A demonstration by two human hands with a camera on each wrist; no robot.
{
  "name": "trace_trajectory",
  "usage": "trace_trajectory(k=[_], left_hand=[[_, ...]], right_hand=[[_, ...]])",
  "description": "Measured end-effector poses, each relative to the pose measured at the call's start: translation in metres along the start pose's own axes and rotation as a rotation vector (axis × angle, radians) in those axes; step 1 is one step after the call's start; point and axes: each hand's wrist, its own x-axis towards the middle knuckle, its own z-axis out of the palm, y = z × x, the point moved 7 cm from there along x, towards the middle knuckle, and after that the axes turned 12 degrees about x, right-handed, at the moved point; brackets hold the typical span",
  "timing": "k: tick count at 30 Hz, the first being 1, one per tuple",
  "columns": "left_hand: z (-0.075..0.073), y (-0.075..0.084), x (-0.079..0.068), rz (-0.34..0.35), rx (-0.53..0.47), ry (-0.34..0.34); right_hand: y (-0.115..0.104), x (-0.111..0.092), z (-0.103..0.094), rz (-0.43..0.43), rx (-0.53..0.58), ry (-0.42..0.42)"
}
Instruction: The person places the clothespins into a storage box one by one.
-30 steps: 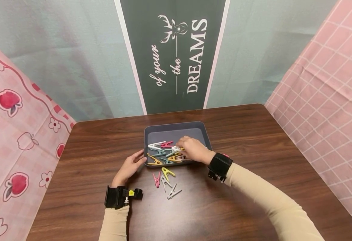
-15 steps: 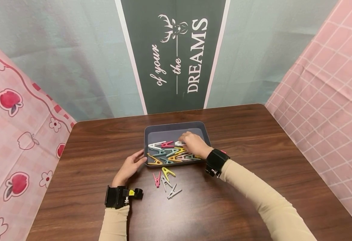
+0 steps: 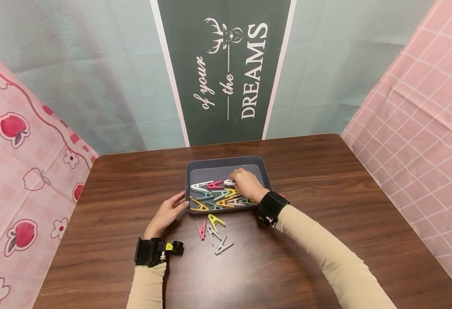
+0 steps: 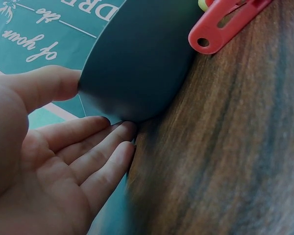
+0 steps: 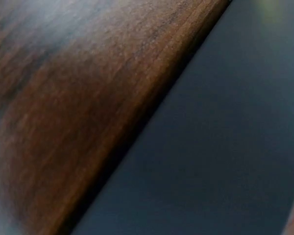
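A dark grey tray (image 3: 226, 162) holds several clothespins along its front half. Inside it, my right hand (image 3: 247, 185) pinches a white clothespin (image 3: 229, 182) behind a yellow clothespin (image 3: 231, 192); the fingertips are partly hidden by the hand. To its left lie a red clothespin (image 3: 214, 185) and another white one. My left hand (image 3: 167, 214) is at the tray's left front corner. In the left wrist view, its thumb touches the rim while the other fingers (image 4: 105, 169) lie fairly straight against the lower outside. The tray's outer wall (image 5: 210, 122) fills much of the right wrist view.
On the wooden table (image 3: 287, 266), in front of the tray, lie a yellow-green clothespin (image 3: 216, 222), a pink clothespin (image 3: 201, 230) and two whitish ones, the nearer a grey-white clothespin (image 3: 223, 246). A grey-green curtain (image 3: 125, 86) hangs behind the table, pink cloths at both sides.
My right hand has moved the white clothespin slightly back, off the other clothespins, uncovering yellow, pink and green ones beneath. The right forearm has swung left. My left hand stays at the tray's corner.
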Motion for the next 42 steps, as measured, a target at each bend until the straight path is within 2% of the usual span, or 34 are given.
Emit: trace_trajectory(k=[14, 30, 42], left_hand=[[0.002, 0.000, 0.000, -0.005, -0.006, -0.004], [0.004, 0.000, -0.002, -0.002, 0.009, -0.014], [0.002, -0.001, -0.001, -0.015, 0.003, -0.016]], right_hand=[[0.003, 0.004, 0.011, 0.016, 0.032, -0.013], [0.009, 0.003, 0.009, 0.042, 0.041, -0.007], [0.008, -0.005, -0.003, -0.028, 0.055, 0.066]])
